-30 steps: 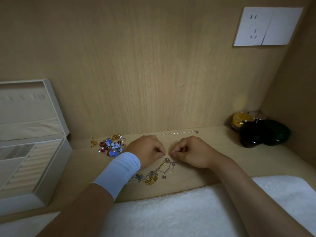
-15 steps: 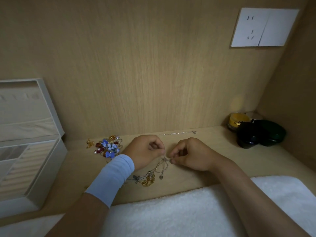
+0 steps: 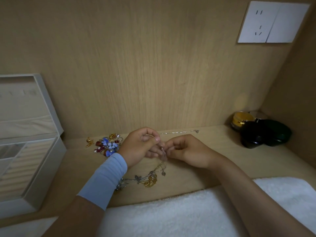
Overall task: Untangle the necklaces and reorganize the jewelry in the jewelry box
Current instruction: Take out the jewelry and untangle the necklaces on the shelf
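Two hands meet at centre: left hand (image 3: 140, 146) and right hand (image 3: 187, 151) each pinch the top of a tangled bunch of silver and gold chain necklaces (image 3: 149, 179), which trails toward seven o'clock on the pale wooden shelf (image 3: 225, 151). An open white jewelry box (image 3: 43, 170) stands at nine o'clock.

The single head camera looks forward and down, close over the desk (image 3: 222, 151).
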`<state>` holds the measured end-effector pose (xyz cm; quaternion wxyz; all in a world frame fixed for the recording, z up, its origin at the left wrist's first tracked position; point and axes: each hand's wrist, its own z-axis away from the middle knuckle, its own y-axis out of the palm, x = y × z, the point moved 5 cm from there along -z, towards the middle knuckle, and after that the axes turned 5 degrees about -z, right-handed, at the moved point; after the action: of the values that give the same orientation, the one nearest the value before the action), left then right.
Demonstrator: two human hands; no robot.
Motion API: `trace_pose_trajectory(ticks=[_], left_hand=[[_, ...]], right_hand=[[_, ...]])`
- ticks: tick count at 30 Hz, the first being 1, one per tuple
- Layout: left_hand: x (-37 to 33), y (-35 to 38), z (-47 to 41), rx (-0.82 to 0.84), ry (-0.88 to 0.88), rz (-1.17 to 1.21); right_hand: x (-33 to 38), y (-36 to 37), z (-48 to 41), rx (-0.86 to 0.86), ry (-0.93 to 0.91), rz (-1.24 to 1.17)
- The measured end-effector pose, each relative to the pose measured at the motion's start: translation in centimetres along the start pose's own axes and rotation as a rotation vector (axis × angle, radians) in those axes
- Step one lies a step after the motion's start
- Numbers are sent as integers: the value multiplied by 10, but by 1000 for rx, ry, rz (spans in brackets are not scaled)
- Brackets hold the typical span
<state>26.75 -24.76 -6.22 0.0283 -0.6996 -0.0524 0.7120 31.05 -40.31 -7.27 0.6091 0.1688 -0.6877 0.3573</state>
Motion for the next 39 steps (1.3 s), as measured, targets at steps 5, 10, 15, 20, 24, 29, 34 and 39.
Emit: trace_pose_trajectory(ticks=[5, 10, 15, 20, 24, 29, 34, 39], left_hand=[[3, -3, -1, -21, -36, 33], [6, -6, -6, -65, -19, -74], [6, -11, -7, -145, 20, -165], [5, -12, -7, -172, 71, -274], [10, -3, -10, -99, 2, -83], [8, -9, -12, -182, 78, -370], [3, -21, -14, -248, 161, -928], [3, -19, -12, -150, 132, -1033]], right_hand=[[-2, -8, -3, -18, 7, -159], [0, -13, -4, -74, 1, -169], [-6, -14, -7, -143, 39, 6], [-8, -15, -8, -184, 24, 104], [-8, -15, -9, -202, 20, 69], [-6, -17, -8, -267, 2, 375], [0, -11, -5, -298, -17, 674], [6, -5, -4, -318, -84, 865]])
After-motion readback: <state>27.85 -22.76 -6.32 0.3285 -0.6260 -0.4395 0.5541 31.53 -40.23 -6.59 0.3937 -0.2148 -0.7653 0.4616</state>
